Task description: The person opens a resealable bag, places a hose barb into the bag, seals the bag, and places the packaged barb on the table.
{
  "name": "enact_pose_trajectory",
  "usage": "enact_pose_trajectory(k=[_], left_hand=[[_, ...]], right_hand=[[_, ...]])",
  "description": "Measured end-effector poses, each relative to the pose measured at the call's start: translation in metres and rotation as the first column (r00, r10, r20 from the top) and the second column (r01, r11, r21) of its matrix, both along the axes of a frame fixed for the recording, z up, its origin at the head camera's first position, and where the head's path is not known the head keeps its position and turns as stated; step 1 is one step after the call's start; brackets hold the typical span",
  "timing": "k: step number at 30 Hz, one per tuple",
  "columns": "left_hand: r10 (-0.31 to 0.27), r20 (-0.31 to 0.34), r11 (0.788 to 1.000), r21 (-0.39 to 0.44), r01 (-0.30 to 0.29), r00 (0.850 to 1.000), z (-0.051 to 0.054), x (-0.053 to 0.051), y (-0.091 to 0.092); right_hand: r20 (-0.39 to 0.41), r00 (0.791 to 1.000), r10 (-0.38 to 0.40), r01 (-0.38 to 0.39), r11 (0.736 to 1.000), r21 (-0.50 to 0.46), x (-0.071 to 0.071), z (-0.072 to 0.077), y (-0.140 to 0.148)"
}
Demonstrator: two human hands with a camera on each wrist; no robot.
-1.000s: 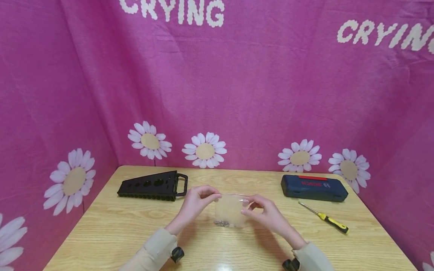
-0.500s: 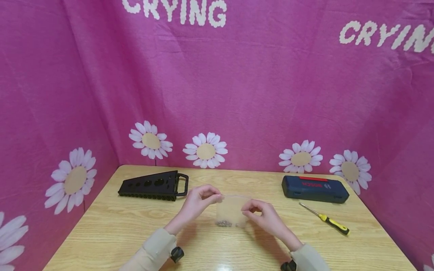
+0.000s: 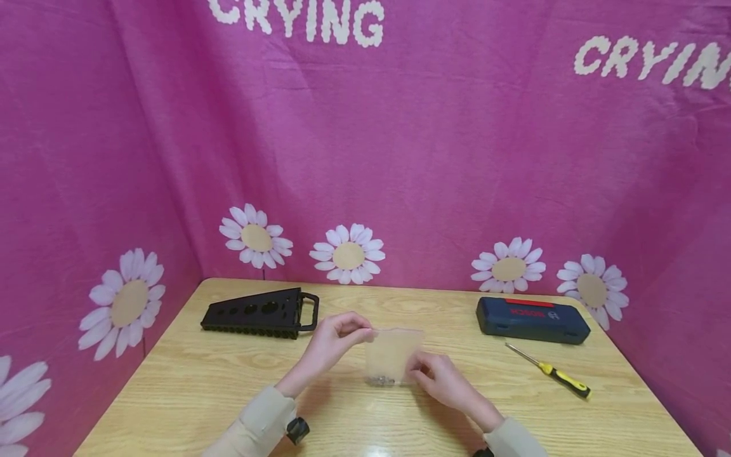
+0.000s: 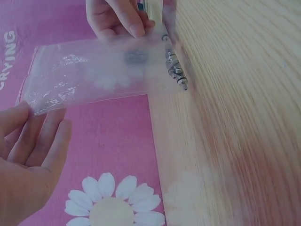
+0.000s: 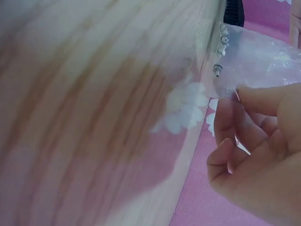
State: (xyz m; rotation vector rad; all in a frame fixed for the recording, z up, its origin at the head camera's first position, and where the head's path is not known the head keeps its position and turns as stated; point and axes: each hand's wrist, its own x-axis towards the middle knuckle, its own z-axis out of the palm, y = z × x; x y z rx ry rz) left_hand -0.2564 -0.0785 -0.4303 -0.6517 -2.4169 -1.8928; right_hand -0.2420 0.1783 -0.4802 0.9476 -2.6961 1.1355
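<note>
A clear plastic bag (image 3: 394,352) hangs upright between both hands, just above the table. Small metal screws (image 4: 175,68) lie gathered along its bottom edge; in the right wrist view one screw (image 5: 217,70) sits apart from the others. My left hand (image 3: 331,343) pinches the bag's upper left corner between thumb and fingers. Lower down, my right hand (image 3: 445,381) pinches the bag's right edge near the bottom corner, thumb against the index finger. The bag's top edge at the right is free of any hand.
A black tool rack (image 3: 257,313) with a handle lies at the back left of the wooden table (image 3: 228,381). At the right are a dark blue Bosch case (image 3: 533,320) and a yellow-and-black screwdriver (image 3: 554,373). Pink curtains (image 3: 365,146) surround the table.
My right hand has slid down the bag's right edge from near the top corner to near the bottom. My left hand keeps its pinch on the upper left corner.
</note>
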Motion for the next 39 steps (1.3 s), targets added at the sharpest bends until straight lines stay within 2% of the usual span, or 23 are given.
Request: enact_pose_trajectory(k=[3,7,10,14,17,20,25,29,35,39], left_hand=[[0.006,0.013,1.0,-0.006,-0.006,1.0,0.0,0.001,-0.003],[-0.029,0.068,1.0,0.014,0.028,0.997,0.001,0.002,-0.007],[-0.065,0.116,0.998,0.024,0.063,0.991,0.002,0.002,-0.01],[-0.07,0.153,0.997,-0.029,0.075,0.986,0.002,0.003,-0.012],[-0.061,0.162,0.994,-0.079,0.075,0.985,0.001,0.003,-0.012],[-0.074,0.182,0.992,-0.087,0.091,0.981,-0.001,0.001,-0.01],[-0.094,0.224,0.988,-0.101,0.118,0.97,-0.003,-0.007,-0.006],[-0.087,0.228,0.982,-0.146,0.122,0.97,-0.006,-0.017,-0.001],[-0.077,0.188,0.972,-0.205,0.116,0.979,-0.013,-0.033,0.005],[-0.053,0.133,0.956,-0.28,0.089,0.99,-0.019,-0.043,0.006]], right_hand=[[0.019,1.0,0.013,-0.013,1.0,0.019,0.002,0.002,0.0],[0.096,0.992,0.076,-0.079,0.996,0.03,0.006,0.004,0.001],[0.188,0.973,0.137,-0.144,0.989,0.027,0.01,0.007,0.003],[0.289,0.937,0.198,-0.21,0.978,0.013,0.016,0.01,0.004],[0.327,0.921,0.214,-0.229,0.973,0.008,0.021,0.011,0.005],[0.359,0.916,0.18,-0.197,0.98,0.013,0.025,0.012,0.006],[0.378,0.923,0.069,-0.093,0.995,0.044,0.03,0.011,0.009],[0.363,0.932,0.005,-0.038,0.996,0.082,0.034,0.009,0.013],[0.269,0.962,-0.032,-0.005,0.991,0.134,0.037,0.005,0.016],[0.246,0.968,-0.053,0.015,0.988,0.152,0.038,0.003,0.015]])
